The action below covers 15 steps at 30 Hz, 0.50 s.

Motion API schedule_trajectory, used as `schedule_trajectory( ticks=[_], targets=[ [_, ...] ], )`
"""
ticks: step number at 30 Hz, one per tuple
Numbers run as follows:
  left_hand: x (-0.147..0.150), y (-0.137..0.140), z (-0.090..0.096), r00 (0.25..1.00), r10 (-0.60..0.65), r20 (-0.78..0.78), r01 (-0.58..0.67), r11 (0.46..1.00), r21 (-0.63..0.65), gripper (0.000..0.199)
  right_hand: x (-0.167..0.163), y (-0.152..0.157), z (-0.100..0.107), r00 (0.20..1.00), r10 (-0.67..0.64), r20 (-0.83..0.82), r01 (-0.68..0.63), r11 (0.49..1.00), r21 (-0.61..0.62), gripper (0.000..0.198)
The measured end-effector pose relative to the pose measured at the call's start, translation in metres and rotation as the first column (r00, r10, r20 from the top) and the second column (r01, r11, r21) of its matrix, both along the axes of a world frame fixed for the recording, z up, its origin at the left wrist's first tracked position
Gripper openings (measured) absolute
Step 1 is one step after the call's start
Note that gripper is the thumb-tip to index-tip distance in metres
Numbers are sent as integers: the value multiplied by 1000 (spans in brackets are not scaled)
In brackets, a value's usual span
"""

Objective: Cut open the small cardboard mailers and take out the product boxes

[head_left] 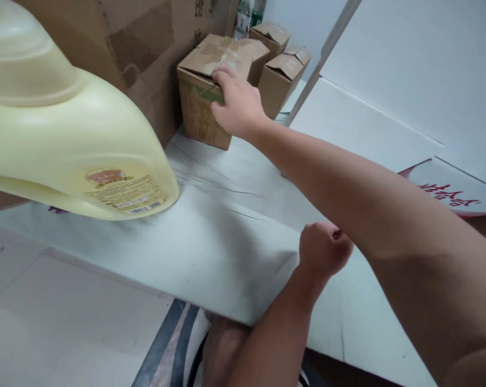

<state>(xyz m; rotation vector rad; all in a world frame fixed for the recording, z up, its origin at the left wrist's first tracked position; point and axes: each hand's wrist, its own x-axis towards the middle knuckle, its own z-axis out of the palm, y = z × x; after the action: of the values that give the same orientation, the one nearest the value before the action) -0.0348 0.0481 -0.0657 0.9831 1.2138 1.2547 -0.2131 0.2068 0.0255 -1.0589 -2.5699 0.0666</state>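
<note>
My right hand (pixel 240 102) reaches far forward to a brown cardboard box (pixel 202 113) with tape over its top flaps. The fingers lie on the box's upper edge and the thumb is against its side, so the hand grips the near corner. Below, my left hand (pixel 325 247) is closed in a fist at the pale covered surface (pixel 210 252), partly behind my right forearm. Nothing shows sticking out of that fist. A large pale-yellow plastic jug (pixel 106 134) with a printed label stands close on the left.
Behind the gripped box are more small cardboard boxes (pixel 285 75) and some bottles (pixel 245 19). A large carton (pixel 142 48) rises at the back left. At the right lies a white box with red lettering (pixel 448 188). A pale upright post (pixel 323 59) slants beside the boxes.
</note>
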Motion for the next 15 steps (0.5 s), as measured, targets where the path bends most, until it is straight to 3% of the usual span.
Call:
schedule_trajectory(
  ticks=[4,7,9,11,13,15],
  targets=[
    [-15,-8,8,954,276,113,-288,951,110,48,49,-12,2,997,65,-40,-67,997,-38,42],
    [-28,-14,10,843,510,171,-537,821,194,50,113,-28,2,980,174,-101,-177,984,-28,47],
    [-41,-20,13,737,647,193,-674,686,275,50,164,-49,7,974,195,-119,-202,978,-55,46],
    [-55,-28,21,593,773,223,-783,490,383,49,218,-79,13,983,143,-117,-154,984,-91,42],
    [-70,-38,32,448,846,289,-823,265,502,43,270,-114,18,990,24,-142,-39,994,-104,38],
    [-82,-46,44,375,851,368,-814,113,570,35,317,-147,14,965,-121,-234,107,992,-71,35]
  ],
)
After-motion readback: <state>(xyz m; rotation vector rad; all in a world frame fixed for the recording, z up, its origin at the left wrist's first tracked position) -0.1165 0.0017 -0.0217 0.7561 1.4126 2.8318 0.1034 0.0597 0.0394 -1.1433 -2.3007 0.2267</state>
